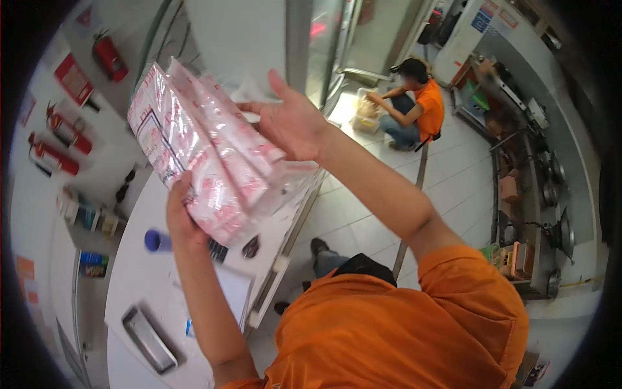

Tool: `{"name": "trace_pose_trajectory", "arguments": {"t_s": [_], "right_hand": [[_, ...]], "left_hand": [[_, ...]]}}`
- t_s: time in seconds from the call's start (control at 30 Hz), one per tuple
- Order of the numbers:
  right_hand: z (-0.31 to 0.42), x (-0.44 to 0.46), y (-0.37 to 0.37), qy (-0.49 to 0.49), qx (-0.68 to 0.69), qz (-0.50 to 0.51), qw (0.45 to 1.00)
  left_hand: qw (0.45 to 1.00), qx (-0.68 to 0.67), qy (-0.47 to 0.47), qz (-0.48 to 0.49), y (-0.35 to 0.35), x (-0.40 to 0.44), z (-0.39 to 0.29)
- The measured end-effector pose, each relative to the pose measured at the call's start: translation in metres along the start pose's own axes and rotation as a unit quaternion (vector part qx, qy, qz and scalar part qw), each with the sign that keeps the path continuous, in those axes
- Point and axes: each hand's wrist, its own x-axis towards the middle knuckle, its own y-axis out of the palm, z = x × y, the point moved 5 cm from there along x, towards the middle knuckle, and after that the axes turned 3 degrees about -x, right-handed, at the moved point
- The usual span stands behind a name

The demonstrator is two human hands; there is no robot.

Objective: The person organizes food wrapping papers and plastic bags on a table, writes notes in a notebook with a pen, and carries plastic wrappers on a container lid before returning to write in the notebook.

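I had the stack of pink-printed plastic packets above the tabletop, its long axis slanting from upper left to lower right in my view. My left hand was the nearer, its fingers gripping the stack's lower left edge, thumb across the front. My right hand stood at the stack's right side, fingers spread wide; I couldn't tell whether their tips touched it.
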Motion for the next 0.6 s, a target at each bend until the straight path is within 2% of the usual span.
{"name": "trace_pose_trajectory", "arguments": {"t_s": [0.03, 0.1, 0.13, 0.17, 0.2, 0.27, 0.33, 0.4, 0.43, 0.5, 0.53, 0.57, 0.6], "right_hand": [[0.022, -0.003, -0.028, -0.028, 0.131, 0.02, 0.991], [0.058, -0.013, -0.085, -0.119, 0.227, -0.067, 0.964], [0.065, -0.023, -0.114, -0.164, 0.279, -0.111, 0.94], [0.068, -0.026, -0.147, -0.194, 0.338, -0.065, 0.919], [0.068, -0.031, -0.174, -0.211, 0.358, -0.077, 0.906], [0.065, -0.034, -0.21, -0.24, 0.399, -0.094, 0.88], [0.061, -0.036, -0.228, -0.233, 0.423, -0.129, 0.866], [0.055, -0.036, -0.242, -0.215, 0.448, -0.164, 0.852], [0.048, -0.034, -0.253, -0.19, 0.41, -0.196, 0.87], [0.018, -0.03, -0.276, -0.129, 0.333, -0.251, 0.9], [0.002, -0.039, -0.279, -0.085, 0.146, -0.285, 0.943], [-0.016, -0.049, -0.28, -0.04, -0.047, -0.294, 0.954], [-0.04, -0.048, -0.295, 0.034, -0.279, -0.284, 0.917]], "left_hand": [[0.999, 0.03, -0.011, 0.016, 0.005, 0.039, 0.003], [0.993, 0.101, -0.042, 0.043, 0.002, 0.113, 0.025], [0.975, 0.224, -0.01, -0.006, 0.006, 0.126, 0.043], [0.938, 0.342, 0.028, -0.053, 0.01, 0.136, 0.055], [0.883, 0.453, 0.07, -0.101, 0.012, 0.142, 0.062], [0.795, 0.6, 0.082, -0.031, 0.007, 0.148, 0.091], [0.685, 0.722, 0.095, 0.037, -0.005, 0.148, 0.119], [0.617, 0.776, 0.123, 0.053, -0.016, 0.145, 0.139], [0.579, 0.802, 0.134, 0.058, -0.015, 0.139, 0.141], [0.696, 0.693, 0.186, -0.003, -0.014, 0.119, 0.138], [0.741, 0.635, 0.213, -0.043, -0.013, 0.104, 0.134], [0.755, 0.616, 0.213, -0.077, -0.012, 0.086, 0.13], [0.789, 0.574, 0.185, -0.119, -0.029, 0.067, 0.13]]}}
